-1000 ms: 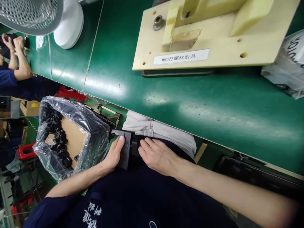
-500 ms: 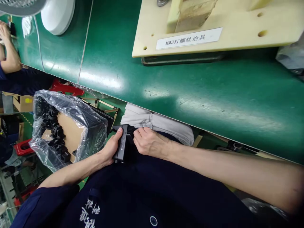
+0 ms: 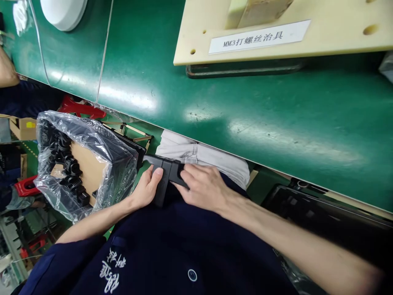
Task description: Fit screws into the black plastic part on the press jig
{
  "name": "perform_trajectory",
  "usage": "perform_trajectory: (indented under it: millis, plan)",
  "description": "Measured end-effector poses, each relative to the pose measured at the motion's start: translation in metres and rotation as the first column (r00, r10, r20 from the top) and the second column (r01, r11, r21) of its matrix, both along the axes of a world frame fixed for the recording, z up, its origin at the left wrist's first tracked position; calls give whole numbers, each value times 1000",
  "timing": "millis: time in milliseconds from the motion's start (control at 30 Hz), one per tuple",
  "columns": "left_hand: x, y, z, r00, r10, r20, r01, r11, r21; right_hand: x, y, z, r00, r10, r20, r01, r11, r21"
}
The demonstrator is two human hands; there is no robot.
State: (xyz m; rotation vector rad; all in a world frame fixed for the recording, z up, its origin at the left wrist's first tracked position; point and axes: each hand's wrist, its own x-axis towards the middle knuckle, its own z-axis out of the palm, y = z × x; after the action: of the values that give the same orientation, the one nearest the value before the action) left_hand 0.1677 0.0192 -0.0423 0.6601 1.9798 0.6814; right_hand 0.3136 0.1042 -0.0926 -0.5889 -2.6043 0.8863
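Note:
A black plastic housing (image 3: 166,174) is held in front of my dark blue shirt, below the bench edge. My left hand (image 3: 145,189) is closed around its left part, with the thumb pressed on the near face. From the other side, my right hand (image 3: 204,186) grips the housing's right end with curled fingers. What exactly lies under the right fingertips is hidden. Both hands are off the bench, above my lap and light grey trousers (image 3: 208,157).
A plastic-lined bin (image 3: 123,164) with several black parts and cardboard stands at left. On the green bench (image 3: 138,73) sit a cream fixture board (image 3: 196,57) and a white round object (image 3: 66,14). A black tray (image 3: 307,213) is at lower right. Another person's arm (image 3: 7,71) shows far left.
The housing has been turned, so the raised lettering on it no longer shows. My right hand has shifted its grip on the right end. The view has moved slightly.

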Motion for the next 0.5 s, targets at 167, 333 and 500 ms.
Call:
perform_trajectory:
  millis: [167,333,500]
  plan:
    - [-6,2,6,996,91,21,-92,994,59,-8,14,-4,997,-71,-39,61,977,-207]
    - [-6,29,1,954,299,-27,-287,935,211,-6,13,-3,912,-363,-189,68,590,-805]
    - [12,48,0,899,435,42,-428,856,291,-9,-8,9,911,-312,-270,-215,199,-956]
